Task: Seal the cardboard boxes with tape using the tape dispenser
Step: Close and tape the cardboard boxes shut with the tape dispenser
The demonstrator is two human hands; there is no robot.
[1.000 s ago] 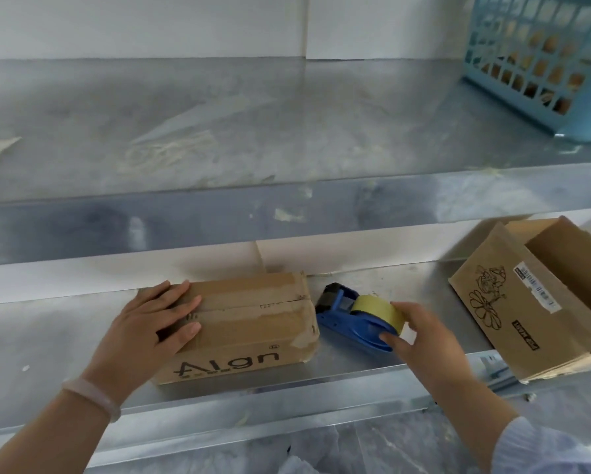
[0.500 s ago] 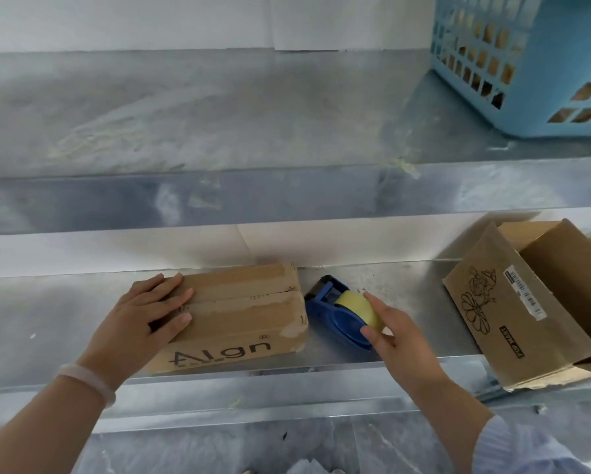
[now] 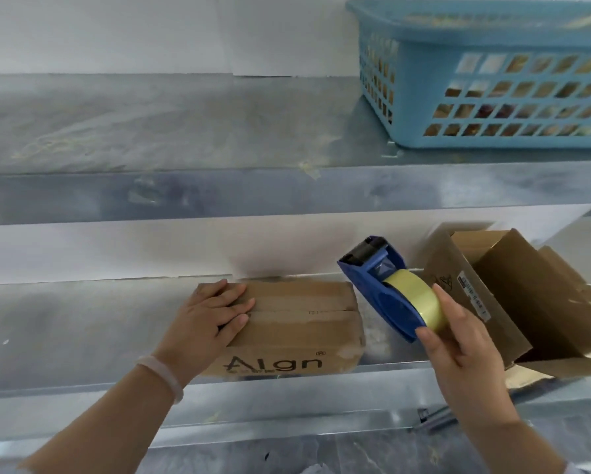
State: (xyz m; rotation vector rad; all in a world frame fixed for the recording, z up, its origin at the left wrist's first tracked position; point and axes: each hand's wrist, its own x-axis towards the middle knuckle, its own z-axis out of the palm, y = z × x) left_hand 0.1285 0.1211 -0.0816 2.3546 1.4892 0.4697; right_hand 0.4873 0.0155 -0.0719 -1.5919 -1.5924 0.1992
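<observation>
A closed cardboard box (image 3: 297, 323) printed "Algn" lies on the lower metal shelf, tape strips running along its top. My left hand (image 3: 208, 319) rests flat on the box's left end, fingers straight. To the right of the box, my right hand (image 3: 458, 350) grips a blue tape dispenser (image 3: 383, 289) with a yellowish tape roll (image 3: 417, 299), held lifted above the shelf with its cutter end pointing up and to the left.
An open cardboard box (image 3: 526, 302) lies tilted at the right end of the lower shelf (image 3: 82, 323). A blue plastic basket (image 3: 492, 80) holding items stands on the upper shelf at right. The upper shelf's front edge (image 3: 218, 196) overhangs the lower one.
My right hand has taken hold of the tape dispenser and lifted it off the shelf, up and to the right. My left hand stays on the box.
</observation>
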